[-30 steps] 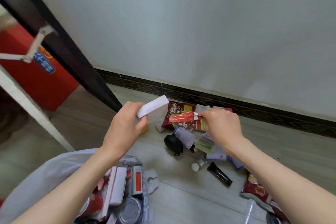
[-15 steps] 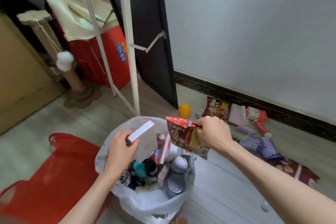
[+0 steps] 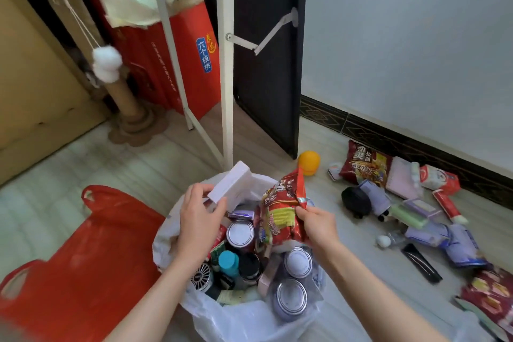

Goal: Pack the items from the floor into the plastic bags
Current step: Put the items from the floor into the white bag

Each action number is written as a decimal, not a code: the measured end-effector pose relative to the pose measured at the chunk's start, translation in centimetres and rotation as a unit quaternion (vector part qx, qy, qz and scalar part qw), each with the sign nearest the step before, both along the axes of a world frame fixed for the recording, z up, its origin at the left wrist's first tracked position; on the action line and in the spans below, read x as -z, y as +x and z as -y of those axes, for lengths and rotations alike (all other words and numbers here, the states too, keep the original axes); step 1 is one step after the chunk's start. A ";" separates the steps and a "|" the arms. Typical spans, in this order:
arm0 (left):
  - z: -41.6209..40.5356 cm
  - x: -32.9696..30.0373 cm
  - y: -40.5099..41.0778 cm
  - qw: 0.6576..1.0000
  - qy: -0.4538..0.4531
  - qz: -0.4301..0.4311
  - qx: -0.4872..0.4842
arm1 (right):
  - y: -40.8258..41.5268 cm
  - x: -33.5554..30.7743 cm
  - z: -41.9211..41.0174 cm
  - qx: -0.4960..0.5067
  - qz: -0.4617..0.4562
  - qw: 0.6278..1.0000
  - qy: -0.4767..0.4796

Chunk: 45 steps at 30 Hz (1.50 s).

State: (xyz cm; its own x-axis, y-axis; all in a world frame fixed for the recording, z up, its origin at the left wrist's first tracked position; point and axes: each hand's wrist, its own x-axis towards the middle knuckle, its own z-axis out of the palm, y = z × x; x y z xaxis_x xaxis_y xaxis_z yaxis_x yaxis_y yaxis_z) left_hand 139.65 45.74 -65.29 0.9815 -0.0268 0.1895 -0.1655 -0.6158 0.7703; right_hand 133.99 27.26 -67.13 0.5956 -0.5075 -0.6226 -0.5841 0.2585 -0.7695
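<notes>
While our left hand (image 3: 201, 221) gripped the box (image 3: 230, 185) and our right hand (image 3: 316, 223) pinched the packet (image 3: 280, 216) above the bag (image 3: 249, 316) at lower centre, we judged lowering them gently into gaps between cans (image 3: 240, 233) best.

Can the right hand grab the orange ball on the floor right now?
Probably not yet. The right hand is full: it grips the red snack packet over the white bag. The floor path to the orange ball looks open once the packet is dropped.

Home room, cat scratching post (image 3: 122, 91), wood-look floor (image 3: 83, 164), patterned skirting (image 3: 388, 130)
</notes>
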 end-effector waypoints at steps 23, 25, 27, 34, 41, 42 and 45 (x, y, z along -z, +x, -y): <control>-1.7 5.8 1.3 0.901 0.393 0.010 0.183 | -3.2 1.3 0.0 -0.398 0.007 0.830 -0.390; -0.7 5.0 0.8 0.907 0.365 0.033 0.207 | -3.8 0.5 1.8 -0.411 0.020 0.801 -0.435; 0.9 3.9 -0.1 0.909 0.334 0.064 0.242 | -4.6 -0.5 4.0 -0.419 0.038 0.772 -0.476; 9.6 2.0 -3.3 0.869 0.299 0.150 0.365 | -9.9 -3.7 13.8 -0.391 0.003 0.668 -0.634; 17.2 6.7 -9.8 0.827 0.287 0.119 0.468 | -20.2 0.7 20.7 -0.300 -0.064 0.738 -0.601; 17.9 7.9 -10.6 0.821 0.293 0.108 0.477 | -21.8 2.1 21.2 -0.276 -0.078 0.758 -0.585; 19.8 11.5 -12.5 0.798 0.318 0.073 0.507 | -26.1 6.1 21.5 -0.177 -0.136 0.828 -0.514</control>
State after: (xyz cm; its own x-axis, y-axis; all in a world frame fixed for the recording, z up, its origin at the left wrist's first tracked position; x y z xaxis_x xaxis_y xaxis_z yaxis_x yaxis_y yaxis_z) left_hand 127.11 25.92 -76.75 0.3634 -0.9292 -0.0680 -0.8861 -0.3672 0.2826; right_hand 107.85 5.78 -73.20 0.7291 -0.6761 -0.1061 -0.6710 -0.6759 -0.3048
